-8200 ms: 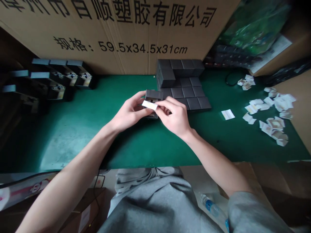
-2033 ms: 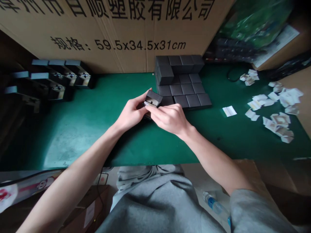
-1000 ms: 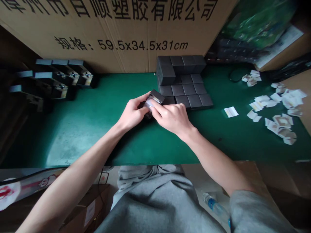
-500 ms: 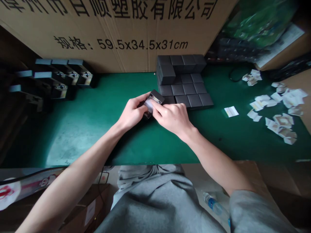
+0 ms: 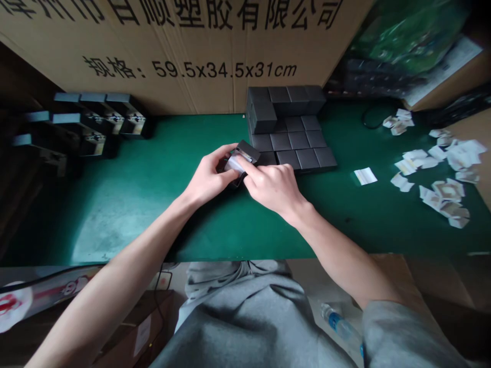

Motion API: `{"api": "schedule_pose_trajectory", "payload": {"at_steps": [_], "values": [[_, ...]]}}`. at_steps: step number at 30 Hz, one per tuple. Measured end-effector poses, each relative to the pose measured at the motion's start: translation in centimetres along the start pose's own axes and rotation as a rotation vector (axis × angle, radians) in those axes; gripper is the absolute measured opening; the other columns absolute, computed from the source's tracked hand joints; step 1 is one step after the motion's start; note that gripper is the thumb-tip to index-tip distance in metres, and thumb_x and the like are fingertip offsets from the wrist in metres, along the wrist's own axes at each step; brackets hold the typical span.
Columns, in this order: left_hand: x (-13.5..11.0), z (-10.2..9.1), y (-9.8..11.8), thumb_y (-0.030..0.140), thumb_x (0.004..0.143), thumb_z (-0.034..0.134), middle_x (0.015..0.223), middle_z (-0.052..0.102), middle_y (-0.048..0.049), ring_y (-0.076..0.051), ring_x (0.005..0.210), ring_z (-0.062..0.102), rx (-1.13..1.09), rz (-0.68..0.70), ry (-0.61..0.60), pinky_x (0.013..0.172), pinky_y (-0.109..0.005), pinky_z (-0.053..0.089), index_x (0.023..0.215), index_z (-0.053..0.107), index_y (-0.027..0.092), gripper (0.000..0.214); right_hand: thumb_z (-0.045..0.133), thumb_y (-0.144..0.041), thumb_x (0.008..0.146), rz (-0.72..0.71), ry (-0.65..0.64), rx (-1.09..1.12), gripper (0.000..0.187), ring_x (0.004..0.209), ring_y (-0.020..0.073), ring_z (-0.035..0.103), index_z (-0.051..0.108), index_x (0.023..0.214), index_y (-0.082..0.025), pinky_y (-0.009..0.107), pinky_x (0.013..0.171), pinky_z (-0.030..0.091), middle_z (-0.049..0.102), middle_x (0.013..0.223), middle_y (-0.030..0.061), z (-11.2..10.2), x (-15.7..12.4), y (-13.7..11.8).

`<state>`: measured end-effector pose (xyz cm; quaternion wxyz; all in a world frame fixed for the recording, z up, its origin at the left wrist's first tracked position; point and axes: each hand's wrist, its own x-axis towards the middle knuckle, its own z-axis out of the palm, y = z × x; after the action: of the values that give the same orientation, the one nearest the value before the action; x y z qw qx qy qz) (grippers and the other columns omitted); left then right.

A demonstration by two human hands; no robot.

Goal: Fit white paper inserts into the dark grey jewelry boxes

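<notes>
Over the middle of the green table (image 5: 153, 204), my left hand (image 5: 209, 179) grips a small open black box (image 5: 245, 152), fingers curled around its left side. My right hand (image 5: 274, 186) meets it from the right, its fingers pressing a small white paper slip (image 5: 232, 164) into the box opening. The box's lid is tilted up behind the slip. Just behind the hands lies a stepped stack of closed black boxes (image 5: 291, 133).
Open black boxes (image 5: 95, 122) stand in rows at the far left. A large printed cardboard carton (image 5: 192, 46) walls the back. Loose white paper slips (image 5: 437, 174) litter the right side, with one slip (image 5: 365, 176) lying apart. A water bottle (image 5: 341, 327) lies below the table edge.
Eight seconds ago the white slip was held flat between both hands; since then it has been pushed into the tilted box. Over the last second the hands barely shifted.
</notes>
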<state>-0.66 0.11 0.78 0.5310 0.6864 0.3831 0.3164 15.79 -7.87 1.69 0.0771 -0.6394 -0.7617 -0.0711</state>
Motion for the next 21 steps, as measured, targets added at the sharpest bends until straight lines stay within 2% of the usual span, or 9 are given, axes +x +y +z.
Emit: {"api": "schedule_pose_trajectory", "payload": {"at_steps": [6, 9, 21], "values": [[0.3, -0.4, -1.1, 0.013, 0.071, 0.067, 0.101, 0.072, -0.0047, -0.016, 0.080, 0.063, 0.049, 0.089, -0.027, 0.068, -0.028, 0.049, 0.131, 0.065, 0.015, 0.060, 0.037, -0.018, 0.100, 0.003, 0.005, -0.001, 0.059, 0.065, 0.0154, 0.066, 0.054, 0.154, -0.033, 0.033, 0.060, 0.023, 0.080, 0.078, 0.0014, 0.0, 0.0, -0.1], [0.4, -0.4, -1.3, 0.013, 0.070, 0.065, 0.102, 0.072, -0.0050, -0.016, 0.081, 0.063, 0.049, 0.104, -0.025, 0.067, -0.029, 0.049, 0.130, 0.065, 0.015, 0.060, 0.037, -0.018, 0.099, 0.002, -0.014, 0.004, 0.059, 0.064, 0.0145, 0.065, 0.053, 0.155, -0.030, 0.033, 0.061, 0.024, 0.080, 0.078, 0.0028, -0.1, 0.0, -0.2], [0.1, -0.2, 0.1, 0.016, 0.069, 0.068, 0.092, 0.070, -0.0023, -0.016, 0.077, 0.060, -0.024, 0.020, 0.004, 0.064, -0.027, 0.048, 0.115, 0.069, 0.018, 0.046, 0.038, -0.020, 0.102, 0.012, -0.012, 0.005, 0.055, 0.064, 0.0143, 0.063, 0.054, 0.154, -0.024, 0.032, 0.061, 0.025, 0.080, 0.080, 0.0051, 0.2, -0.1, -0.3]]}}
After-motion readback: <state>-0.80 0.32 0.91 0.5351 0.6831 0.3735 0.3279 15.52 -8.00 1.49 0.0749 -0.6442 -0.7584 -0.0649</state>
